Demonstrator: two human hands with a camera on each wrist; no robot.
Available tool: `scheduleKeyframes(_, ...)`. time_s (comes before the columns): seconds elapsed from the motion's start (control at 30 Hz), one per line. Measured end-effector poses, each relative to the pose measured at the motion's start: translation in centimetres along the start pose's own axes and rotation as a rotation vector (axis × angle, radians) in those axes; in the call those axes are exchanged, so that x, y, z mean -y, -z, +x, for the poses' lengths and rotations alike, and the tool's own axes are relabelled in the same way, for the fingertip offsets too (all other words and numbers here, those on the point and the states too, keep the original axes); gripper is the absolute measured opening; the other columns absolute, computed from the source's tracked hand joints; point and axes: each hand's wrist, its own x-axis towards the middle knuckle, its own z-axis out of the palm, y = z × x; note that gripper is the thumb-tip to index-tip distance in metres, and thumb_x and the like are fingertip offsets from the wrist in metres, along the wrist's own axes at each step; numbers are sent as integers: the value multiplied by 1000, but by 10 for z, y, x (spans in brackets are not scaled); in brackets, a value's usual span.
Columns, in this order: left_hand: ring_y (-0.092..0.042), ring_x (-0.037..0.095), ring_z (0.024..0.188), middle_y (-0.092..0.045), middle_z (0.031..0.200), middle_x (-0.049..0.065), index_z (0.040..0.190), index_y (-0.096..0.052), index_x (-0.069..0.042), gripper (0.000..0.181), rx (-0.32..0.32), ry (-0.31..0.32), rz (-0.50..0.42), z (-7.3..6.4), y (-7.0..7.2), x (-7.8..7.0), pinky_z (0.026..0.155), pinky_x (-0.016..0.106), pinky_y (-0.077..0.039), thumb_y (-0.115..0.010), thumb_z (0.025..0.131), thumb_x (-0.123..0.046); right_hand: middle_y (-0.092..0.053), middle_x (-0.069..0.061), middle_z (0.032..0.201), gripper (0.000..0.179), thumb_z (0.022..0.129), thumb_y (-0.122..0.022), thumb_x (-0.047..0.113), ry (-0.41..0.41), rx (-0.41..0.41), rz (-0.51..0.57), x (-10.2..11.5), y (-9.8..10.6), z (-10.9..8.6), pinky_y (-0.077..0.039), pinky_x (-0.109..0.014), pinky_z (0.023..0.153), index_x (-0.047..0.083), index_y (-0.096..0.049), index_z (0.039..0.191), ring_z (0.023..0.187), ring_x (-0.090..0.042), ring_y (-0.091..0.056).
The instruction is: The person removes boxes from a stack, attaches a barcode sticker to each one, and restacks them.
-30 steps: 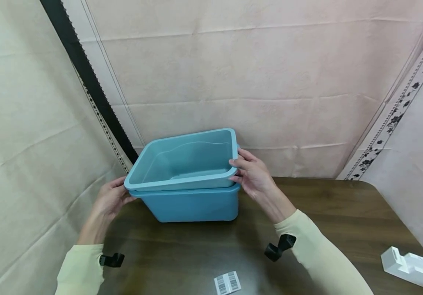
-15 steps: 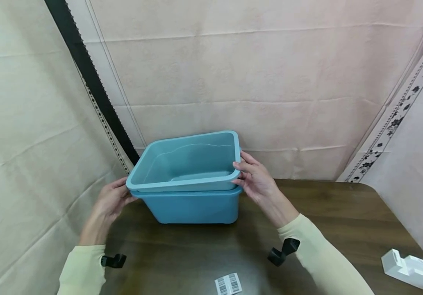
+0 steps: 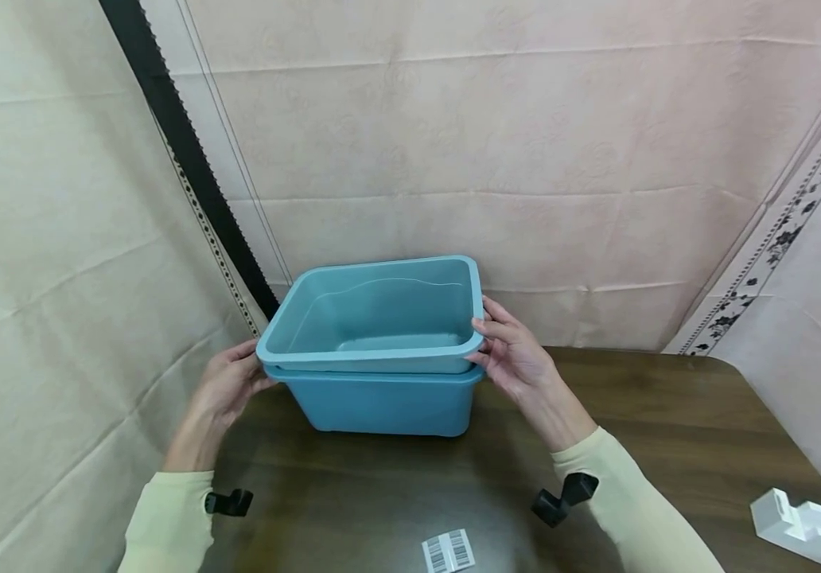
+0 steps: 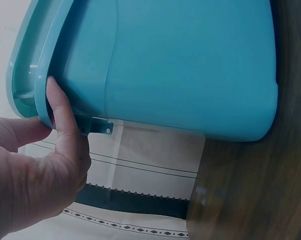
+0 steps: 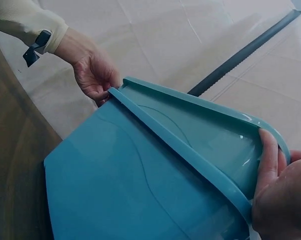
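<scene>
A light teal plastic bin (image 3: pixel 382 306) sits nested in a darker blue bin (image 3: pixel 389 404) on the table, its right end raised higher than its left. My left hand (image 3: pixel 227 386) holds the rims at the left end; in the left wrist view, its thumb and fingers (image 4: pixel 60 107) pinch the lower bin's rim. On the other side, my right hand (image 3: pixel 521 362) grips the upper bin's right rim. Fingers (image 5: pixel 268 157) of that hand press under this rim in the right wrist view. Some fingertips are hidden behind the bins.
A white label with barcodes (image 3: pixel 448 551) lies on the wooden table (image 3: pixel 353 493) in front. At the right edge is a white foam block (image 3: pixel 807 529). Cloth hangings (image 3: pixel 525 159) stand close behind the bins and on both sides.
Both bins and both hands have shifted slightly right, while the view also moved a little. The upper bin's rim looks a bit more level. Both grips stay the same.
</scene>
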Motion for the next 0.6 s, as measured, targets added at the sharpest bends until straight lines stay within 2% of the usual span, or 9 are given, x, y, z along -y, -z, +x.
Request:
scheduleKeyframes(0.1,-73,4,100,-65,122,-8,164,-34,-2,59,1,17,3,2,-4,-1,87,26,-63,-53,112,-24,-63,-1,128,65,111,-47,4,28,32,79,6,6,-6,-64,-26,67,20,-25,169,69,-11,-68)
scheduleKeyframes(0.17,-72,3,101,-62,135,2,163,-35,-3,60,4,21,9,4,-6,-3,87,26,-63,-55,111,-27,-65,-3,124,64,111,-44,3,57,69,134,12,8,-11,-64,-27,65,18,-23,169,71,-13,-72)
scheduleKeyframes(0.27,-70,0,103,-45,159,15,163,-36,-5,62,9,16,30,6,-9,-4,88,25,-62,-56,111,-30,-68,-5,124,64,111,-42,1,100,130,191,24,7,-17,-64,-28,66,14,-20,169,75,-15,-75)
scheduleKeyframes(0.33,-68,-1,104,-36,167,16,164,-34,-4,62,10,3,31,7,-10,-5,88,24,-62,-55,111,-29,-68,-6,126,63,111,-42,0,122,158,209,32,2,-21,-64,-29,66,14,-21,169,77,-16,-77)
scheduleKeyframes(0.37,-68,-2,104,-35,167,15,164,-34,-4,61,9,-1,27,7,-10,-5,87,23,-62,-55,111,-28,-68,-7,127,63,110,-42,0,132,169,219,37,-1,-24,-65,-29,67,13,-22,169,78,-17,-77)
scheduleKeyframes(0.43,-69,-2,103,-43,162,11,163,-35,-2,60,10,-6,14,8,-10,-4,86,23,-62,-55,111,-26,-69,-9,128,62,110,-44,-2,159,175,243,47,-7,-29,-65,-30,67,12,-26,168,80,-19,-79)
scheduleKeyframes(0.6,-73,5,103,-65,132,-3,161,-41,-3,59,40,-3,-49,10,-12,-3,85,26,-64,-59,110,-27,-70,-16,131,57,107,-43,-7,263,224,341,79,-14,-50,-66,-35,77,7,-38,162,92,-27,-80)
